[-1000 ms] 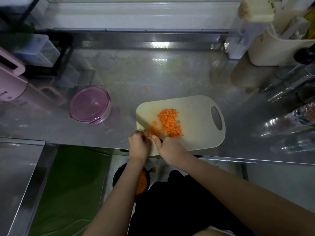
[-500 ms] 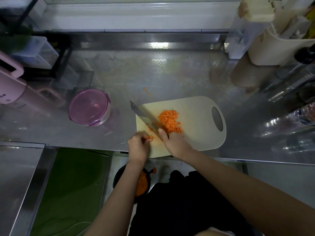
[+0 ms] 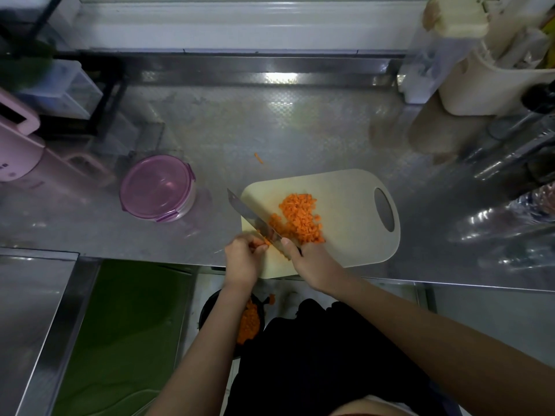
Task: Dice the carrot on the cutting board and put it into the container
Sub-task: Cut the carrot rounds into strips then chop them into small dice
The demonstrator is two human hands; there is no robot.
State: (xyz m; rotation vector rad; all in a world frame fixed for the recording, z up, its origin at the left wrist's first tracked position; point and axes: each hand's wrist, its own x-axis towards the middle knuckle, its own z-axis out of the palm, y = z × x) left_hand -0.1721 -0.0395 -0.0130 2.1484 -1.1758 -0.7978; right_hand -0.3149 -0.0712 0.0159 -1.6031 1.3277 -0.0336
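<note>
Steel counter [image 3: 300, 130], cutting board [image 3: 351, 229] at front edge, right grip [image 3: 312, 259] grasping knife [image 3: 249, 214], left grip [image 3: 243, 259] pinching carrot [image 3: 264, 242]

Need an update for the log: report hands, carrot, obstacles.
Left hand pinching carrot piece; right hand gripping knife. Diced carrot piled on board. Purple container lidded.

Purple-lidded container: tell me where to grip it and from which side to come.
Grip the container across its round wall just under the lid, coming from above, probably clear of the clip tabs. It stands upright, low and wide, lid shut, so a top-down span should hold it.
</note>
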